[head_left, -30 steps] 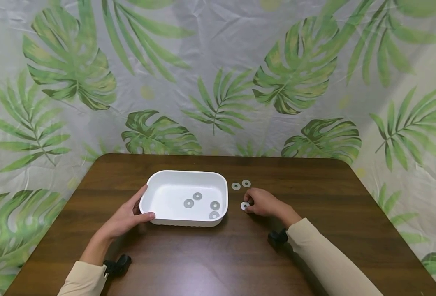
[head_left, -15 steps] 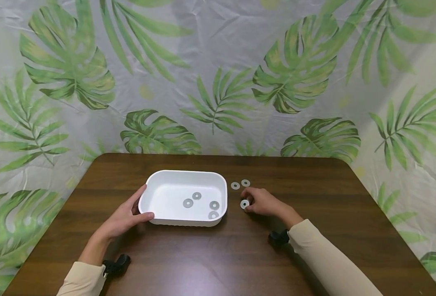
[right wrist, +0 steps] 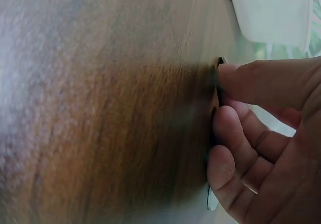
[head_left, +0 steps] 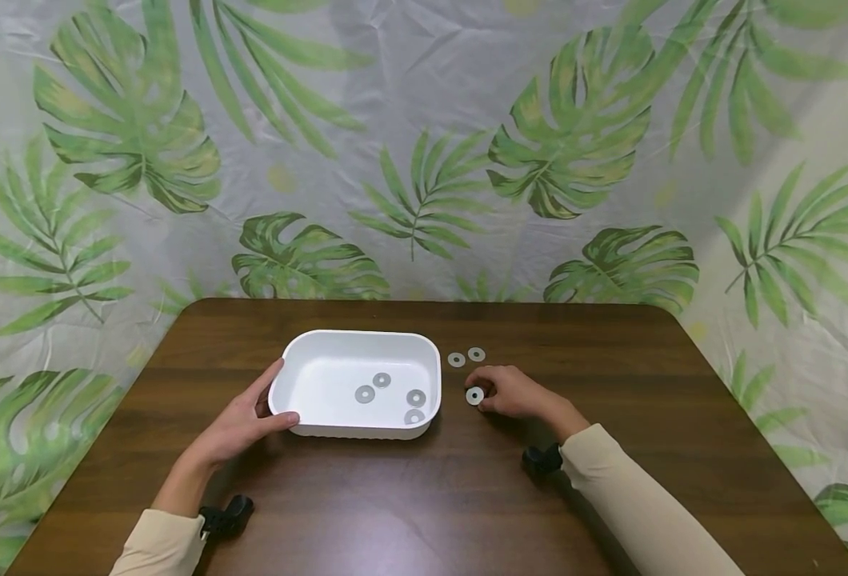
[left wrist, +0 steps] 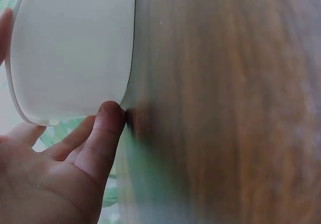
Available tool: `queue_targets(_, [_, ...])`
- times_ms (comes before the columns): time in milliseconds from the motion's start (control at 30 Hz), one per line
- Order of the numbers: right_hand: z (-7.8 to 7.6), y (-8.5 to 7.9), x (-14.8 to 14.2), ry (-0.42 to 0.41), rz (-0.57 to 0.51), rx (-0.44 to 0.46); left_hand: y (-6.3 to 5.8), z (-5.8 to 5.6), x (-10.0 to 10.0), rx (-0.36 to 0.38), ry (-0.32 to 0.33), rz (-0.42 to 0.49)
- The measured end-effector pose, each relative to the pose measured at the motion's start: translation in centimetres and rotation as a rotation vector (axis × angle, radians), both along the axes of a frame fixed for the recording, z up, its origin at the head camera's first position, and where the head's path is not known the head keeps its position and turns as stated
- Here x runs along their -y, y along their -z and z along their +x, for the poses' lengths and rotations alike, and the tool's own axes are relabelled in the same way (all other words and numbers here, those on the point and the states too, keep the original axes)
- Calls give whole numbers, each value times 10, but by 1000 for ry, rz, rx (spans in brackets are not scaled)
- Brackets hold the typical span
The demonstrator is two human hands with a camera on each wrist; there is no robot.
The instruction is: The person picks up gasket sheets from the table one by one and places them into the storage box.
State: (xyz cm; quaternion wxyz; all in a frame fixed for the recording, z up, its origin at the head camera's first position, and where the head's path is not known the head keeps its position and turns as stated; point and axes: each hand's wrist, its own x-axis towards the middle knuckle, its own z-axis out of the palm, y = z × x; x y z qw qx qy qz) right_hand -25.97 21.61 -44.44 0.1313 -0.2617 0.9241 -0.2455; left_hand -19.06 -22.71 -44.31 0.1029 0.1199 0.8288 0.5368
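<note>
My left hand (head_left: 240, 426) holds the left end of a white plastic tub (head_left: 355, 432), its thumb over the near corner of the rim. In the left wrist view, fingertips press the wall of the tub (left wrist: 75, 48). Several flat grey washers (head_left: 365, 394) lie inside, two of them overlapping near the right wall. Just right of the tub, my right hand (head_left: 514, 392) pinches another washer (head_left: 470, 400) between thumb and fingers, low over the table. In the right wrist view, the thumb and curled fingers of the right hand (right wrist: 261, 128) hide most of that washer.
Two more washers (head_left: 456, 360) lie on the dark wooden table (head_left: 395, 512), behind the right hand. A leaf-patterned cloth (head_left: 431, 160) hangs behind the table's far edge. Each wrist wears a black device (head_left: 228, 516).
The washer in my right hand has turned slightly, showing its face and hole more fully. Left hand and tub keep their places; the whole head view has shifted a little.
</note>
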Motion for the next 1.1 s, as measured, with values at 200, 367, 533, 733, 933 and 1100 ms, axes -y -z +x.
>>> queue_targets(200, [-2, 0, 2, 5, 7, 14, 1, 0, 1, 6, 1, -2])
queue_targets(367, [-2, -4, 0, 7, 10, 43, 1, 0, -1, 7, 5, -14])
queue_targets(533, [-2, -12, -3, 3, 7, 36, 1, -1, 0, 0, 5, -6])
queue_targets(733, [0, -21, -2, -13, -43, 34, 1, -1, 1, -4, 10, 12])
queue_targets(933, [-3, -29, 0, -35, -84, 9, -1, 0, 0, -7, -2, 2])
queue_targets(1100, [-4, -35, 1, -31, -107, 3, -1, 0, 0, -3, -6, -7])
